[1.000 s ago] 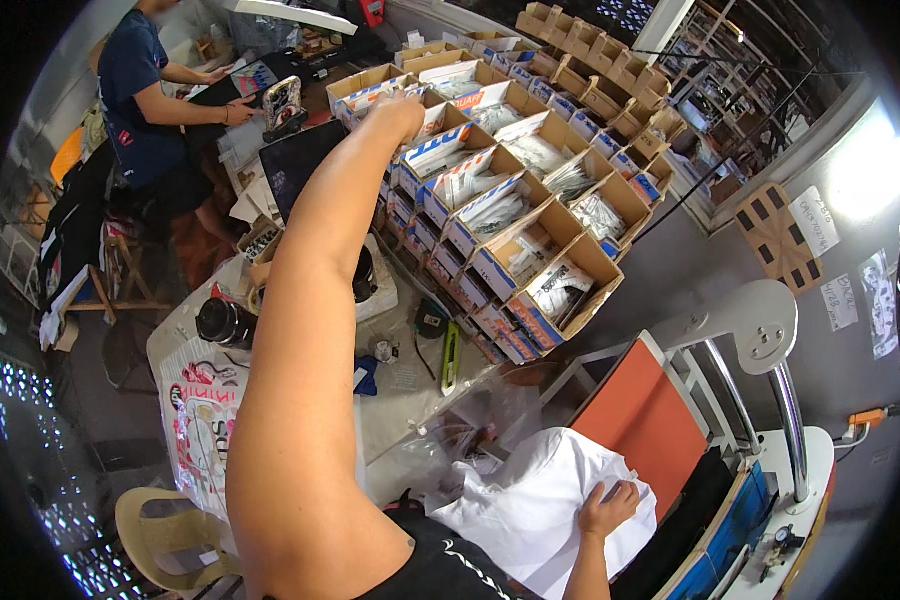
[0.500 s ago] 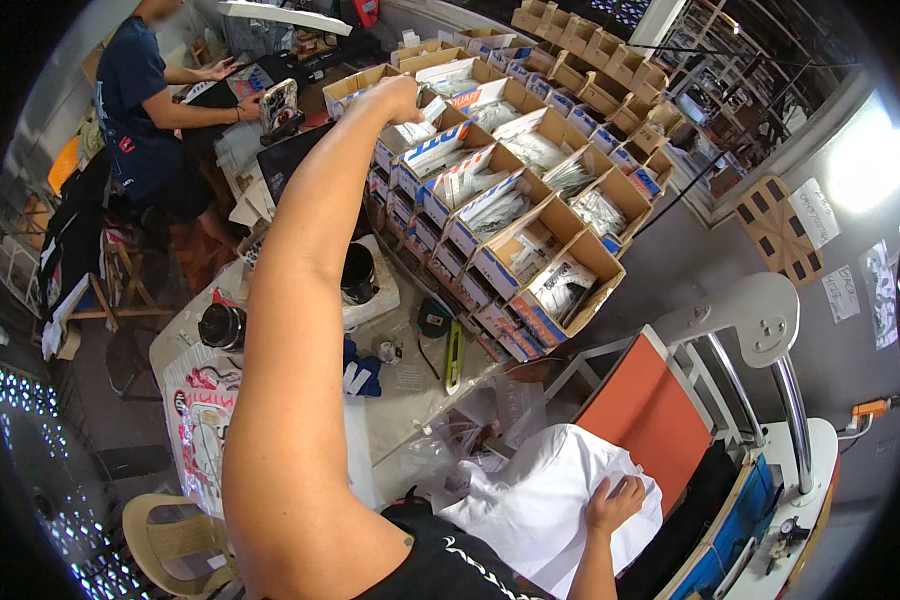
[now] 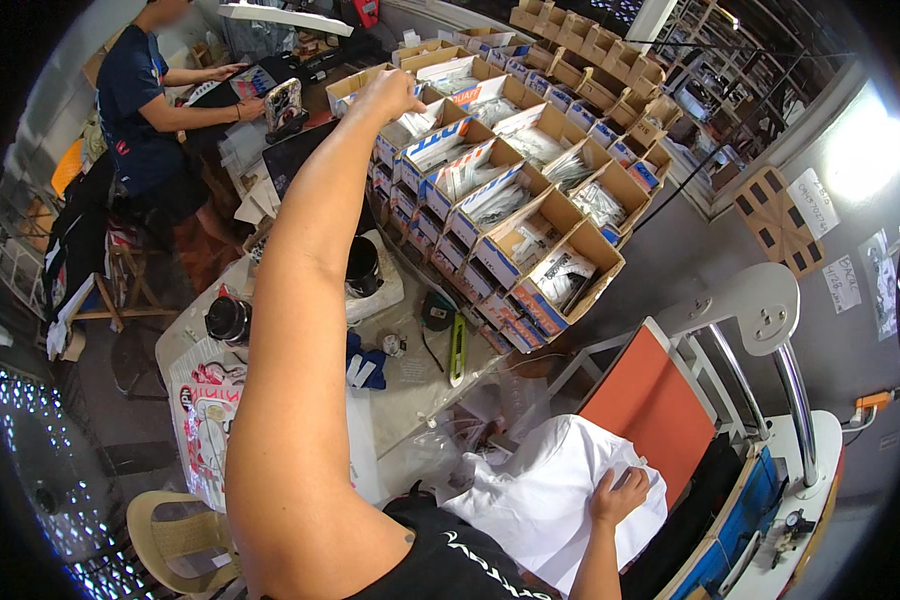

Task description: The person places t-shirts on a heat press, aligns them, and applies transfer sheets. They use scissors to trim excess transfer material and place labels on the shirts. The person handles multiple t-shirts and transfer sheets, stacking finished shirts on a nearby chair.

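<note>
My left arm stretches far forward. At its end my left hand [image 3: 390,97] hovers over the near-left cardboard bins, with its fingers bent down and mostly hidden behind the hand. Just below it, an open cardboard bin [image 3: 410,148] holds white packets or papers. Whether the hand has anything in it does not show. At the lower right, my right hand [image 3: 618,497] lies on a crumpled white cloth [image 3: 540,495], fingers apart. The cloth drapes over the near end of an orange-red flat pad [image 3: 638,385].
Stacked cardboard bins [image 3: 530,235] with packets fill the table's far side. A black mug [image 3: 362,268], a black-lidded container [image 3: 228,320] and a green cutter [image 3: 457,350] are nearer. A white machine arm [image 3: 765,310] rises at right. Another person [image 3: 135,110] works at far left.
My left hand has lifted slightly and shifted a little left over the bins, its thumb now showing more. My right hand stays on the white cloth.
</note>
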The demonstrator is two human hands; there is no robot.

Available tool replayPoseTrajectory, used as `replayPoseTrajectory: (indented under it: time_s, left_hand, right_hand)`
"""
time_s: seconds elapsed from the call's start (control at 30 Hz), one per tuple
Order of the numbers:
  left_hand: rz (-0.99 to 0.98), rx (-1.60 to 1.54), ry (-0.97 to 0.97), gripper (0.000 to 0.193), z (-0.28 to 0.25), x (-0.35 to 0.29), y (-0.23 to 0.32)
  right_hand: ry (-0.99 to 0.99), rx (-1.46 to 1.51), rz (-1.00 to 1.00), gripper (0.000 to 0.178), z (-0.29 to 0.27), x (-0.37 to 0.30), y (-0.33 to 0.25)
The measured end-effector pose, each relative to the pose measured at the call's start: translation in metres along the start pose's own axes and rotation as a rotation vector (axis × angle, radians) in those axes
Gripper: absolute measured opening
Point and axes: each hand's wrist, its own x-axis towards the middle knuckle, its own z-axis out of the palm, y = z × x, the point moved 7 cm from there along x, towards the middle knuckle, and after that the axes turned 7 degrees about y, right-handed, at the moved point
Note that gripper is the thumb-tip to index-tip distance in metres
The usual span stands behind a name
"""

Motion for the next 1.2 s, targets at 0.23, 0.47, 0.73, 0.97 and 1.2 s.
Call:
replayPoseTrajectory:
  time_s: [0.23,0.47,0.73,0.97,1.2]
  left_hand:
    - [0.116,-0.069,0.076,0.029,0.005,0.001,0.007]
    - [0.048,-0.107,0.001,0.031,0.011,0.001,-0.001]
    - [0.150,0.049,0.089,0.044,0.006,-0.006,0.010]
    - [0.168,0.054,-0.068,0.030,0.022,-0.005,0.038]
    - [0.002,0.034,-0.467,0.111,0.100,0.004,0.060]
  right_hand:
    - [-0.012,0.032,0.017,0.046,-0.003,0.001,-0.002]
    - [0.002,0.024,0.013,0.044,-0.004,0.002,-0.004]
    - [-0.001,0.022,0.016,0.044,-0.004,0.002,-0.003]
    - [-0.015,0.014,0.035,0.047,-0.002,0.002,-0.002]
    - [-0.024,0.011,0.008,0.046,-0.002,0.002,-0.002]
